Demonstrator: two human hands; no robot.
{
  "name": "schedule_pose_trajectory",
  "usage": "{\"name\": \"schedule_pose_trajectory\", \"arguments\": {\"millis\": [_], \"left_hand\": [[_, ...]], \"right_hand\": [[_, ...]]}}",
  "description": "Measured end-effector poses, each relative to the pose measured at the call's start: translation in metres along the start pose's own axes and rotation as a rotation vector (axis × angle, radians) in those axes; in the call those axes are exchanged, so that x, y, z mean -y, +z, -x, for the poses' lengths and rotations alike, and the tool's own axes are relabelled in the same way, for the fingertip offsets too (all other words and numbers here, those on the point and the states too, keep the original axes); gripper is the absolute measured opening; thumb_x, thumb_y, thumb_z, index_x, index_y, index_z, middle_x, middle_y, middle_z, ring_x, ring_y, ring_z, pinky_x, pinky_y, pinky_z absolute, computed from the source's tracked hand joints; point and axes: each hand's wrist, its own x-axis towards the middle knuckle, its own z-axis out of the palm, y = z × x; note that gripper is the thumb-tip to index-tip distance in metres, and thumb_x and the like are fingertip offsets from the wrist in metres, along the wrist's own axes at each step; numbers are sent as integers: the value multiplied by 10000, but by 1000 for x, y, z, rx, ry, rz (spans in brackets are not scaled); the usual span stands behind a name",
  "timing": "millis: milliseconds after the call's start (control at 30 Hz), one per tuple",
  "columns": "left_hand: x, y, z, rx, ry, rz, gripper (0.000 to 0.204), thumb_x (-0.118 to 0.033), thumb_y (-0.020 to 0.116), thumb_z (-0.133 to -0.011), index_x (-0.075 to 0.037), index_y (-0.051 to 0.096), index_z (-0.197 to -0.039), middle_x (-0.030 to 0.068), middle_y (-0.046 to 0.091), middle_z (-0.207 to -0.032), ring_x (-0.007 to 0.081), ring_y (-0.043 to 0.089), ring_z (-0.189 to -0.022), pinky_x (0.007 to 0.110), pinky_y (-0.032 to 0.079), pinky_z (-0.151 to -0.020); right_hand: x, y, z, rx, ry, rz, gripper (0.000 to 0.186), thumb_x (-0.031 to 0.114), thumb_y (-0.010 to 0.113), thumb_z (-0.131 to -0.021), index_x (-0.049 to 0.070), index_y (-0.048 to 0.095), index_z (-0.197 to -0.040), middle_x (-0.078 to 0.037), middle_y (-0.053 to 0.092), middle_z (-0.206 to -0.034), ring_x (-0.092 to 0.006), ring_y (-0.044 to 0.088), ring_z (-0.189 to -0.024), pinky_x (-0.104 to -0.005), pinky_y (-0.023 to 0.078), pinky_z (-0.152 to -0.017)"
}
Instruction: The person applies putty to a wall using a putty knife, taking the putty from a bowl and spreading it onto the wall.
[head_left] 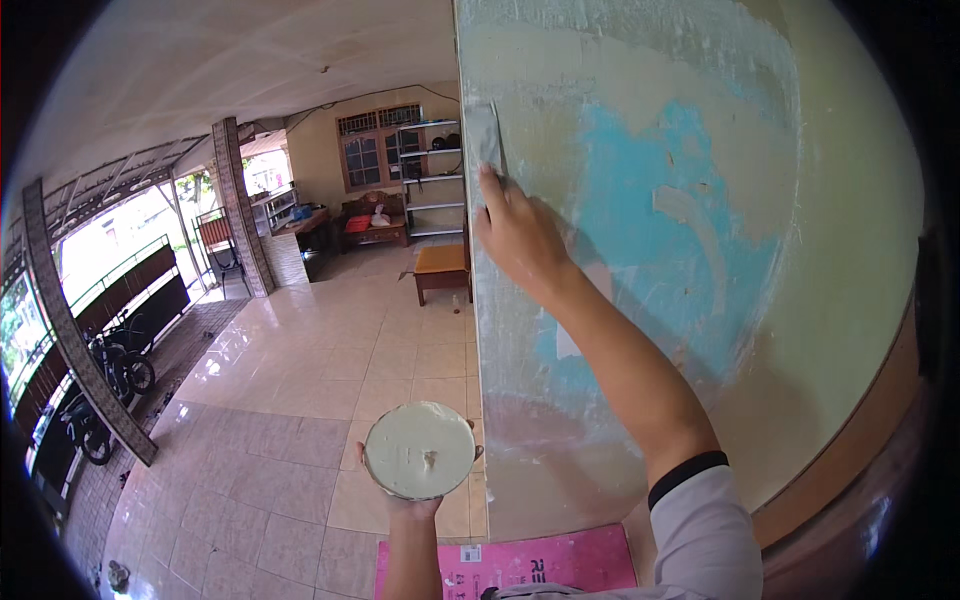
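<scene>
My left hand point(412, 508) supports a round, shallow tub point(420, 497) from below, its fingertips showing at both sides of the rim. Pale grey-green putty point(415, 437) fills the tub, with a small lump on its surface. Held in my right hand point(522, 235) is a putty knife point(484, 138), its blade against the wall close to the vertical corner edge. Most of its handle is hidden in my grip. The wall point(850, 240) carries smeared greyish filler around a bare light-blue patch point(625, 175).
Under the wall lies a pink cardboard sheet point(590, 552) on the tiled floor point(290, 385). Beyond the corner stand an orange-topped stool point(442, 262), a wooden bench point(372, 232) and a metal shelf point(433, 181). Tiled pillars point(243, 205) and motorcycles point(125, 365) are at left.
</scene>
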Motion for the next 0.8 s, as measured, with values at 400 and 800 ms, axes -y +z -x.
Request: {"name": "schedule_pose_trajectory", "arguments": {"millis": [400,800], "left_hand": [[-2,22,14,184,-40,-6,882,-832,516,-837,-212,545,-1464,257,440,-1526,669,433,-1294,863,400,-927],[-3,28,16,126,-51,32,900,-820,492,-855,-183,513,-1490,259,429,-1532,671,419,-1305,870,373,-947]], "right_hand": [[-13,-10,-64,-59,111,-48,543,163,649,-951,-47,509,-1431,-308,656,-987,-459,700,-778,-505,596,-664],[-20,-22,-80,-141,42,-68,516,167,675,-923,-39,551,-1379,-312,671,-1004,-443,708,-785,-485,599,-670]]}}
